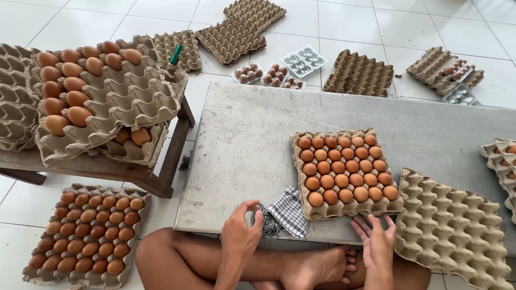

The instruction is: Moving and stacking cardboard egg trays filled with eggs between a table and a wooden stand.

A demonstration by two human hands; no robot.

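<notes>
The left hand (240, 231) hovers with fingers loosely curled and nothing in its grasp, just beside a wad of steel wool (267, 223) and a checked cloth (288, 211) that lie at the near edge of the slab. The right hand (377, 243) is spread flat and holds nothing, its fingertips (371, 220) at the near edge of a full egg tray (344, 171); whether they touch the cardboard cannot be told. That tray sits near the middle of the near edge and carries thirty brown eggs, five rows of six. Just to its right lies one empty pulp tray (454, 228), overhanging the edge, and a partly seen tray with eggs (502, 161) lies at the far right.

The surface is a low grey concrete slab (252, 139) standing on a white tiled floor (473, 32). The person sits at it with bare legs folded under the near edge.

On the floor to the left lies a second full tray of brown eggs (88, 233). Above it, a low wooden bench (107, 169) bears stacked trays; the top tray (107, 88) holds about fourteen eggs, with a green object (176, 54) at its far corner. On the tiles beyond lie three spreads of empty trays (239, 27), three small clear packs holding eggs (269, 75) and one empty clear pack (304, 60).
</notes>
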